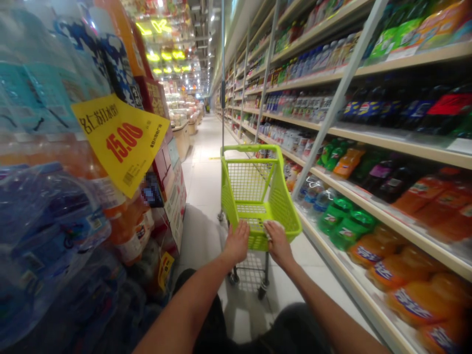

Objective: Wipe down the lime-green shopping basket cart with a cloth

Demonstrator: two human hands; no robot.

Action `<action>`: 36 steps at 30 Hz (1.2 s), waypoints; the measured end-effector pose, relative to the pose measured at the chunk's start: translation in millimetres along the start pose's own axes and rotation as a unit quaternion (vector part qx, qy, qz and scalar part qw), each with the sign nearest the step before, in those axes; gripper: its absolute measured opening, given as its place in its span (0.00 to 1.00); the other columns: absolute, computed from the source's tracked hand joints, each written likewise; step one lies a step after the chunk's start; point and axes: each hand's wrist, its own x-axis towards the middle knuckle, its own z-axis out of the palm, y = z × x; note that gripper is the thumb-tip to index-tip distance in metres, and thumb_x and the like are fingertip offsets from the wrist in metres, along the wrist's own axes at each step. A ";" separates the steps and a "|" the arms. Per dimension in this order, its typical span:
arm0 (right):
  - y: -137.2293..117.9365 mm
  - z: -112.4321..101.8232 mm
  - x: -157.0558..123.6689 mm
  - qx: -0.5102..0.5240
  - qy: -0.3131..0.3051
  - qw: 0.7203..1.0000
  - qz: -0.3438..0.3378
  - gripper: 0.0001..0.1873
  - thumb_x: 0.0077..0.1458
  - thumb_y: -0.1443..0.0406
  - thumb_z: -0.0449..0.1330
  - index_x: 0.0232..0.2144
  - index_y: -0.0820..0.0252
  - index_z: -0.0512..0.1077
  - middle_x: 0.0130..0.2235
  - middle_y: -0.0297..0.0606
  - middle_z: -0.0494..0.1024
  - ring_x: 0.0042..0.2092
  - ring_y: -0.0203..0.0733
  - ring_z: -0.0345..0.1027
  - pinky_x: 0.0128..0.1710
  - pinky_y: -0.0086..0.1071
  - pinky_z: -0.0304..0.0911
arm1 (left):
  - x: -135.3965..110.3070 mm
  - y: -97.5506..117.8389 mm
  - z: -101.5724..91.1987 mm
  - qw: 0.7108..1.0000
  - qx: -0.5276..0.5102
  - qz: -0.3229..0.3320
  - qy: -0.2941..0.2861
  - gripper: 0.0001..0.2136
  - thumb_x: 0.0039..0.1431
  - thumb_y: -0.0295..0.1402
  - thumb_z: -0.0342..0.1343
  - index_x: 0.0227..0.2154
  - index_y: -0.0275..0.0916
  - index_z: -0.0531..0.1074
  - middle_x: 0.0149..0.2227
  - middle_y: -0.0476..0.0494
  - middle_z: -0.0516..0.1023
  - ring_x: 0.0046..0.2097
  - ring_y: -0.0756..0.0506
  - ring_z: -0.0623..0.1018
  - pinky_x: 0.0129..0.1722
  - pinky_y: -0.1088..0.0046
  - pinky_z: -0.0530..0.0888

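A lime-green shopping cart (291,206) stands in front of me, with a lattice basket on a dark wheeled frame. No goods show inside it. My left hand (239,241) grips the near edge of the basket, fingers over the rim. Beside it, my right hand (276,238) lies on the same edge, its fingers bent over a small white piece (267,230) that looks like a wipe or cloth. The undersides of both hands are hidden. A thin grey pole (223,73) rises from the cart's far left corner.
Shelves (398,142) of soft drinks run along the right, with orange soda bottles (413,300) lowest. Wrapped bottle packs (47,236) are stacked close on the left under a yellow price sign (123,140). A pale tiled aisle (204,167) leads ahead between them.
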 end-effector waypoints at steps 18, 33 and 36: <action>29.8 -7.4 -0.8 0.051 -0.009 0.999 0.004 0.29 0.42 0.75 0.47 0.49 0.61 0.66 0.51 0.45 0.70 0.55 0.45 0.60 0.55 0.48 0.56 | 12.5 -12.7 -12.0 1.000 -0.020 0.008 0.002 0.26 0.54 0.27 0.43 0.57 0.28 0.54 0.63 0.36 0.53 0.64 0.40 0.47 0.61 0.54 0.48; 60.8 -38.0 -2.3 0.048 -0.034 0.998 0.036 0.28 0.44 0.74 0.46 0.49 0.60 0.67 0.52 0.43 0.69 0.55 0.44 0.60 0.57 0.49 0.53 | 9.1 27.0 -19.5 0.998 -0.019 0.057 -0.016 0.27 0.54 0.26 0.42 0.59 0.33 0.51 0.63 0.38 0.52 0.64 0.38 0.48 0.60 0.51 0.48; 58.7 -34.8 -1.2 0.047 -0.010 0.996 0.071 0.27 0.45 0.73 0.45 0.48 0.61 0.68 0.51 0.43 0.70 0.55 0.44 0.60 0.57 0.48 0.53 | 3.5 32.2 -16.7 0.996 -0.023 0.077 -0.027 0.31 0.52 0.26 0.44 0.61 0.31 0.45 0.65 0.39 0.44 0.65 0.39 0.44 0.60 0.50 0.47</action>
